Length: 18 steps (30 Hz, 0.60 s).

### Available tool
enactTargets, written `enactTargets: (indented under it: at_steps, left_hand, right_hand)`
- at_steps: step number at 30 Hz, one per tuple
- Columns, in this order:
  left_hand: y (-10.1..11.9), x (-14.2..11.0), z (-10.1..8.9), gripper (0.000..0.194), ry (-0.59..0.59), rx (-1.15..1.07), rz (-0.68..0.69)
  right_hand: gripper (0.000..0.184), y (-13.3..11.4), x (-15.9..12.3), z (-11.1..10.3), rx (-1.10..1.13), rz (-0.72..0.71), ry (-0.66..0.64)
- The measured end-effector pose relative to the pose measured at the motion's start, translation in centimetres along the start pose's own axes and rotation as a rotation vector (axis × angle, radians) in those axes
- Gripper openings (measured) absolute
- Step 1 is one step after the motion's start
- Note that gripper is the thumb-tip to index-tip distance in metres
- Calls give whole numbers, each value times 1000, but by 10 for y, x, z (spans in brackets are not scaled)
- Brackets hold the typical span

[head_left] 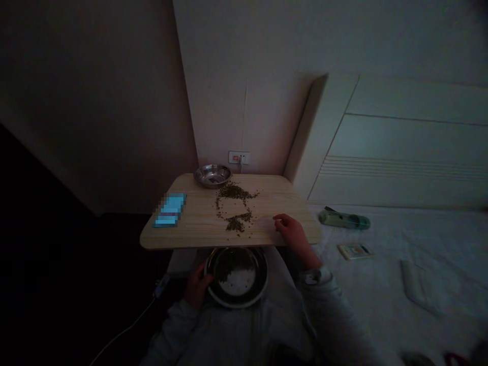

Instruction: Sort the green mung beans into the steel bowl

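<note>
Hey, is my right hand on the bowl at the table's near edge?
No, the left hand holds that bowl by its rim, while the right hand is over the wooden table, apart from it.

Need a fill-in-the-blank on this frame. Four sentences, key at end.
1. Of the person's left hand and right hand, only the ____ one touches the dark, round, pale-rimmed bowl.
2. The tiny loose grains scattered on the pale wooden table are coloured ____.
3. The shallow, round, silver metal bowl stands along the table's ____ edge.
4. The white rectangular socket panel is mounted on the ____.

Missing words: left; green; far; wall
</note>
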<state>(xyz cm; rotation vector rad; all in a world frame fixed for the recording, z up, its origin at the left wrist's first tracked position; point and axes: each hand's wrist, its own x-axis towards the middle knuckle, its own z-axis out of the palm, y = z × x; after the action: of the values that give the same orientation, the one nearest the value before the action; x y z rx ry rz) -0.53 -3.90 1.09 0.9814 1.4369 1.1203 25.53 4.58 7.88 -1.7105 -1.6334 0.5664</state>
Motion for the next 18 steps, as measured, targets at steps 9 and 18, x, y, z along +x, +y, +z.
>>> enactTargets:
  at_steps: [9,18]
  left_hand:
    - [-9,4,-3,42,16,29,39]
    - [-4,3,-3,46,-10,84,41]
  right_hand:
    - [31,8,-3,4,72,-13,-68]
    - [33,22,-11,8,112,-8,-61]
